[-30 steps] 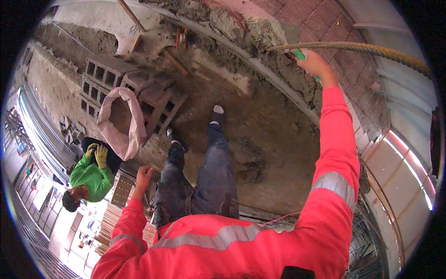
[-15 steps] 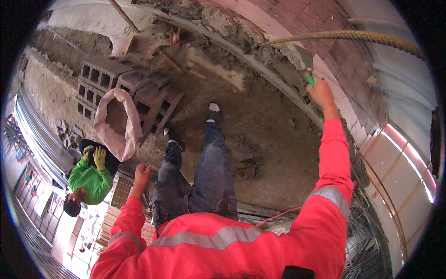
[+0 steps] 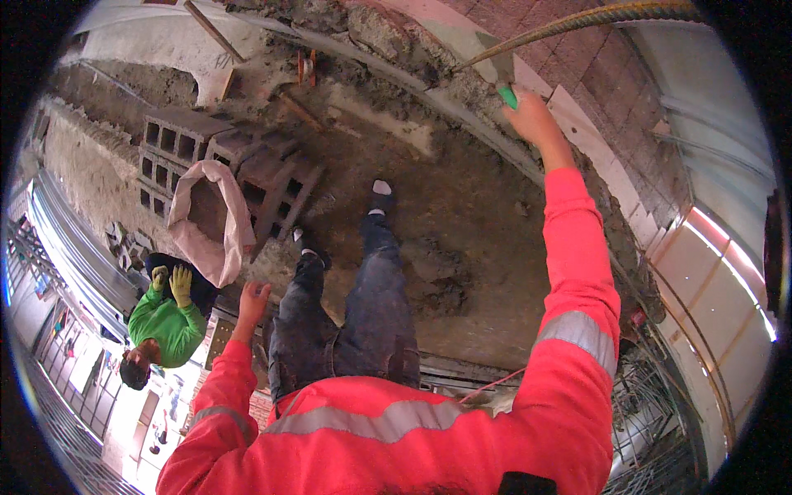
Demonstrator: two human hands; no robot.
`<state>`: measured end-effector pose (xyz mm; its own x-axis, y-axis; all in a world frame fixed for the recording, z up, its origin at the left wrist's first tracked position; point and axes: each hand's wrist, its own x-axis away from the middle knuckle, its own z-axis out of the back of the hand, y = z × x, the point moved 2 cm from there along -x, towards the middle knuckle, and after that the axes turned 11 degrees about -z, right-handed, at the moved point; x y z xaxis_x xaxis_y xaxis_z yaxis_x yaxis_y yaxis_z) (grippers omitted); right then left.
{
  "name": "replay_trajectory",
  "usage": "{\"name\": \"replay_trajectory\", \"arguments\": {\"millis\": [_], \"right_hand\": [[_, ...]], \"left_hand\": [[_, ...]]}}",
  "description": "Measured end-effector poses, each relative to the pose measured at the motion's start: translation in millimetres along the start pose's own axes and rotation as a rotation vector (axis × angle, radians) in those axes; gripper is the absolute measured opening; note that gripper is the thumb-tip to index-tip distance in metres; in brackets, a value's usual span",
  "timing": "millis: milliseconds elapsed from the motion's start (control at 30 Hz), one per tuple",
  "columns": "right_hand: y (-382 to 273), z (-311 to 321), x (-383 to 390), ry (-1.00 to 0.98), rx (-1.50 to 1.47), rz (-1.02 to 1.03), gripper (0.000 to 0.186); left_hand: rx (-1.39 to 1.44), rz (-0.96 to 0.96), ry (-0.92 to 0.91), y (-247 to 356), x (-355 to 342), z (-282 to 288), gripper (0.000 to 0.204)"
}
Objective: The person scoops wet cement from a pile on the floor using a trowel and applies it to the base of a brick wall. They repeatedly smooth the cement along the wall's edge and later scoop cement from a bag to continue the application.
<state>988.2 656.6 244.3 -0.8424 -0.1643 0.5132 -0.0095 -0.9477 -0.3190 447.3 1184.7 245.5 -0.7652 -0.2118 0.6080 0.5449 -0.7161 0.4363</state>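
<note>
My right hand (image 3: 535, 124) is stretched far forward to the upper right, closed around the green handle (image 3: 508, 96) of a trowel. The grey trowel blade (image 3: 498, 64) lies against the pale lower strip of the block wall (image 3: 569, 62), close beside a ribbed steel bar (image 3: 569, 31) that crosses in front. Rough mortar (image 3: 472, 87) runs along the wall's foot next to the blade. At the lower left my left hand (image 3: 253, 304) hangs beside my thigh, its fingers loosely bent and apart, with nothing visible in it.
Hollow grey blocks (image 3: 186, 136) are stacked at the left behind an open white sack (image 3: 238, 247). A co-worker (image 3: 169, 326) in a green top and yellow gloves is at the far left. Steel bars (image 3: 648, 404) lie at the lower right. Wet-looking dirt ground (image 3: 462, 247) surrounds my feet.
My right hand and the trowel have moved left and farther forward along the wall. The left hand has barely shifted.
</note>
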Motion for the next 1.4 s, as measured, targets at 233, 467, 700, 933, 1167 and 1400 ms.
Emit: {"name": "replay_trajectory", "arguments": {"millis": [233,467,700,933,1167,1400], "right_hand": [[-26.3,14.2,-6.0,0.003,0.061,0.011,0.033],[21.0,-11.6,79.4,0.224,-0.186,-0.311,0.037],[48.1,-112.0,251.0,0.247,-0.767,-0.774,0.019],[31.5,-198.7,383.4,0.113,-0.899,-1.144,0.01],[-32.2,-251.0,462.2,0.144,-0.928,-1.192,0.007],[-85.1,-284.9,496.8,0.139,-1.061,-1.179,0.011]], "left_hand": [[-0.022,-0.039,0.043,-2.3,9.2,-2.9,0.031],[-0.098,0.034,0.202,-3.1,21.6,14.7,0.031],[-0.129,-0.106,0.626,-23.2,-92.3,91.7,0.034],[-0.067,0.106,0.544,-176.2,-290.2,60.3,0.057],[-0.012,0.017,0.683,-157.0,-328.6,24.0,0.058],[0.048,-0.039,0.582,-135.1,-332.1,9.7,0.065]]}}
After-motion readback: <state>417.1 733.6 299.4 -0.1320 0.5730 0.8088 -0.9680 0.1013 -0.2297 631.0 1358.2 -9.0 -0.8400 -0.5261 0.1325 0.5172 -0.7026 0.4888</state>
